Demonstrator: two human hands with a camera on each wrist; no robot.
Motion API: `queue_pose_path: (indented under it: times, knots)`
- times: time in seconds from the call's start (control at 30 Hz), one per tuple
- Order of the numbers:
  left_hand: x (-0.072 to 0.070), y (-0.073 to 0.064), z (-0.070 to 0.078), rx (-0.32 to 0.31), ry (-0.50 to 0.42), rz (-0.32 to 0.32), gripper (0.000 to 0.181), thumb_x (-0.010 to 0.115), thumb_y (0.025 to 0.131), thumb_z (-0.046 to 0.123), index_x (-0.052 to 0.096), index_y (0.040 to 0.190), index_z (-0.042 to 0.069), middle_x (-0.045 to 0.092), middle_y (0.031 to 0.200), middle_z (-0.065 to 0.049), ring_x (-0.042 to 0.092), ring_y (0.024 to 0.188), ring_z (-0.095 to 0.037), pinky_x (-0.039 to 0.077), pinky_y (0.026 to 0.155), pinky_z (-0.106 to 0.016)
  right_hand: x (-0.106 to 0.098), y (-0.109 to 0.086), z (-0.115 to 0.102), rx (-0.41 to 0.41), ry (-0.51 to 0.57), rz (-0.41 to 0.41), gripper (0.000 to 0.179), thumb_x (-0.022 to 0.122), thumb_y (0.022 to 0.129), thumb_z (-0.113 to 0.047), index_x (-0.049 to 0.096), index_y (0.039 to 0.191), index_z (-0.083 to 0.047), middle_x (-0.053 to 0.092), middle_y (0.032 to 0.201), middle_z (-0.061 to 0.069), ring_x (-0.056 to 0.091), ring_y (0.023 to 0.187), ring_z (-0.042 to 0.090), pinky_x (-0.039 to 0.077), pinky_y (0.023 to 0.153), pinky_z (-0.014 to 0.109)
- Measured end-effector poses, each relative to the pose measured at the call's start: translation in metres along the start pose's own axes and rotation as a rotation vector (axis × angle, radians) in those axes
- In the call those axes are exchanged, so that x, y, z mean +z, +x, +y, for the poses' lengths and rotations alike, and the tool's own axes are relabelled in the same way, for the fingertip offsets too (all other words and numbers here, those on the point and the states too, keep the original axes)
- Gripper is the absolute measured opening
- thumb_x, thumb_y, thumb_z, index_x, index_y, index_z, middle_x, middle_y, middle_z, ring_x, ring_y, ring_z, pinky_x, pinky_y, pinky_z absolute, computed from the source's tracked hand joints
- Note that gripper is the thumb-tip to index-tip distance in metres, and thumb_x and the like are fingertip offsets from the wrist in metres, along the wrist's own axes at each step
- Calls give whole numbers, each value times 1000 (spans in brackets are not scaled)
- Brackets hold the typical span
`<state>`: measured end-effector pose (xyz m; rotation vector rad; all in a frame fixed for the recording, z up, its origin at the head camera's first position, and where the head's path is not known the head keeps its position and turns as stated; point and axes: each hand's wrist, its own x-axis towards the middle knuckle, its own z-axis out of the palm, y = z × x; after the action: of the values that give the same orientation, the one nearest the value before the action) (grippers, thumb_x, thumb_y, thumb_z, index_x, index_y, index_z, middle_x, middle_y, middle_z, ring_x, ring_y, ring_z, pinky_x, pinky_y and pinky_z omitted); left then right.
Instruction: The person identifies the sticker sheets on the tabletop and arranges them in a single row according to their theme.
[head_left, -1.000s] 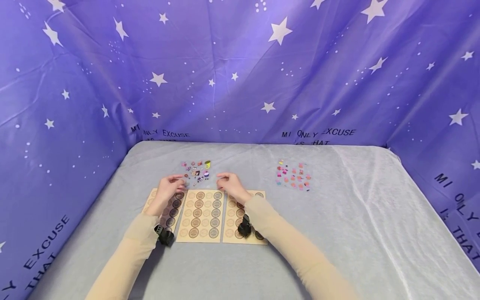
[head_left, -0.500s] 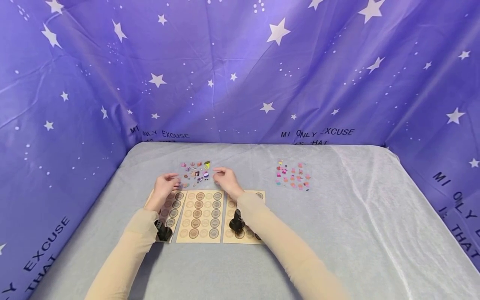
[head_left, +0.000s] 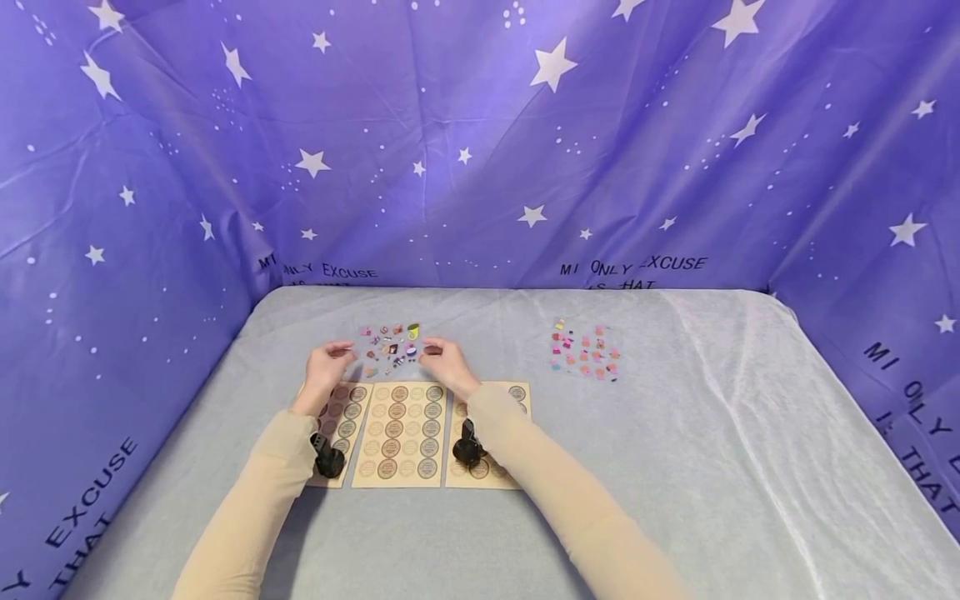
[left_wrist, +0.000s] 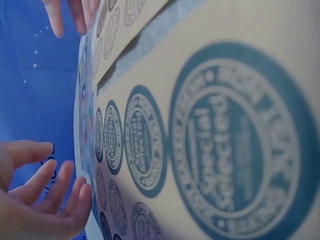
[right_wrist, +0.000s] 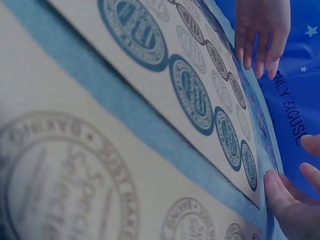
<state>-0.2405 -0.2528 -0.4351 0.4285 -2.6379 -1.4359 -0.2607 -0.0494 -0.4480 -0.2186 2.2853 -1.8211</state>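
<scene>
A clear sheet of small colourful stickers (head_left: 393, 340) lies flat on the cloth in the head view, between the two hands. My left hand (head_left: 327, 372) is by its left edge; in the left wrist view the left fingers (left_wrist: 40, 186) are spread, loosely bent, with nothing between them. By the sheet's right edge is my right hand (head_left: 448, 365), its thumb and fingers apart and holding nothing in the right wrist view. Below the hands lie three cream sheets of round stickers, a left one (head_left: 352, 410), a middle one (head_left: 399, 433) and a right one (head_left: 480, 475), partly covered by the forearms.
A second clear sheet of pink and orange stickers (head_left: 587, 350) lies further right on the grey cloth-covered table (head_left: 720, 467). A purple curtain with white stars (head_left: 480, 167) surrounds the table at the back and sides.
My left hand has moved slightly left and away, off the clear sheet's lower left corner. My right hand has shifted left towards the sheet's right edge. The sheets stay about where they were.
</scene>
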Motion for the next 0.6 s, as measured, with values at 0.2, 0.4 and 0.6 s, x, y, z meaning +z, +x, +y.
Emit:
queue_pose_path:
  times: [0.2, 0.4, 0.6]
  knots:
    - [2, 8, -8, -25, 31, -8, 35, 52, 87, 11, 52, 118, -5, 51, 117, -26, 47, 109, -36, 40, 91, -42, 3, -1, 0, -10, -9, -21, 45, 56, 80, -4, 48, 124, 1, 53, 116, 17, 50, 108, 26, 41, 93, 30]
    - [0, 2, -2, -56, 54, -34, 35, 51, 87, 9, 51, 119, -5, 50, 116, -25, 47, 107, -35, 45, 80, -37, 6, -2, 1, 16, -23, -64, 48, 56, 82, -5, 44, 128, -1, 49, 122, 16, 52, 107, 25, 43, 91, 28]
    - [2, 5, -4, -65, 56, -31, 35, 53, 85, 8, 52, 118, -5, 52, 115, -25, 47, 106, -35, 42, 86, -40, 6, -2, 0, 44, 8, -101, 51, 56, 82, -6, 40, 131, -1, 46, 127, 16, 51, 109, 25, 44, 90, 26]
